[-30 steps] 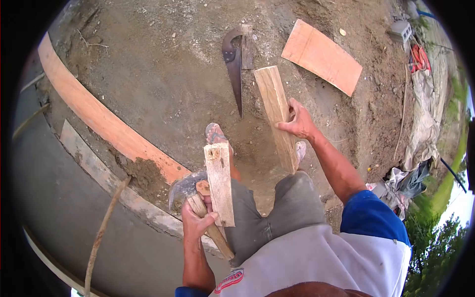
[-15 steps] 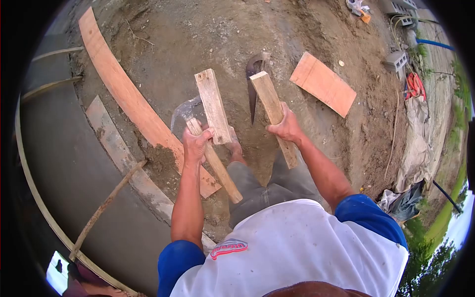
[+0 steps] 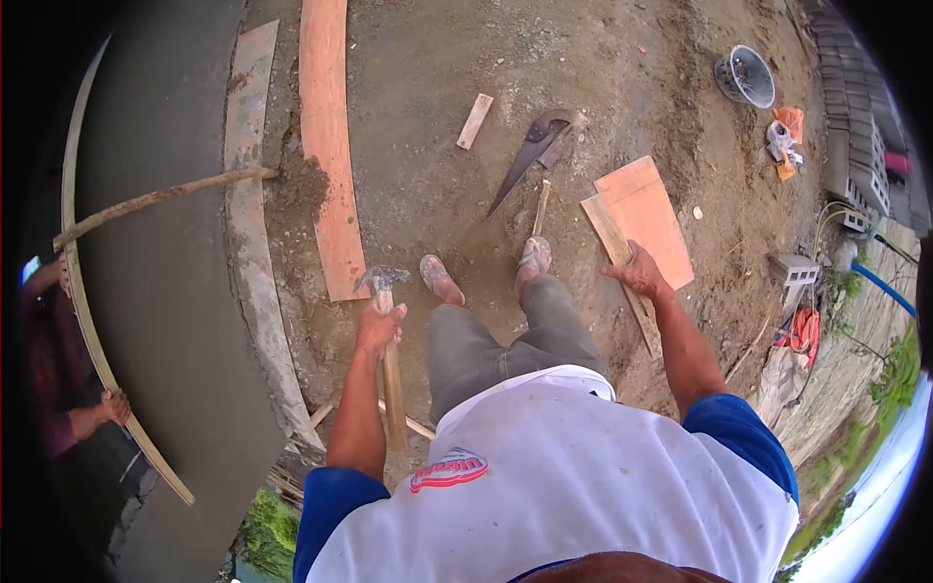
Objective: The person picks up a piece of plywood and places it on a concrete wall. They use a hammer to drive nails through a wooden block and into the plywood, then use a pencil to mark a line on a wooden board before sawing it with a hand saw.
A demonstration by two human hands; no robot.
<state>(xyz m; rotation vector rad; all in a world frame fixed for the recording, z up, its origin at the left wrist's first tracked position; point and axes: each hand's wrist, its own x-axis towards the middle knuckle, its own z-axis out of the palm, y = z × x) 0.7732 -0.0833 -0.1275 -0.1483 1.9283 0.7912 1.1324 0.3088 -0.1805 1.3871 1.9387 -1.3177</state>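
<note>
My left hand (image 3: 377, 325) is closed around a claw hammer (image 3: 393, 394), gripping the wooden handle just below its metal head. My right hand (image 3: 637, 272) grips a length of wood (image 3: 604, 231), held slanting beside my right leg. Behind that wood, in the view, a rectangular plywood piece (image 3: 649, 209) lies on the dirt. A handsaw (image 3: 530, 160) rests on the ground ahead of my feet. Farther forward is a short wood block (image 3: 475, 121), and a thin wood strip (image 3: 541, 207) lies near my right foot.
To the left, a long plywood strip (image 3: 326, 136) lies beside smooth wet concrete (image 3: 175, 117), with a stick (image 3: 165, 202) across it. Another person's hand (image 3: 115, 406) touches the far form board (image 3: 86, 321). A bucket (image 3: 744, 77) and concrete block (image 3: 794, 269) are at right.
The short wood block that was in front of the hammer now lies on the ground ahead. My hands have moved apart, the right one carrying its wood toward the plywood piece. The view has turned.
</note>
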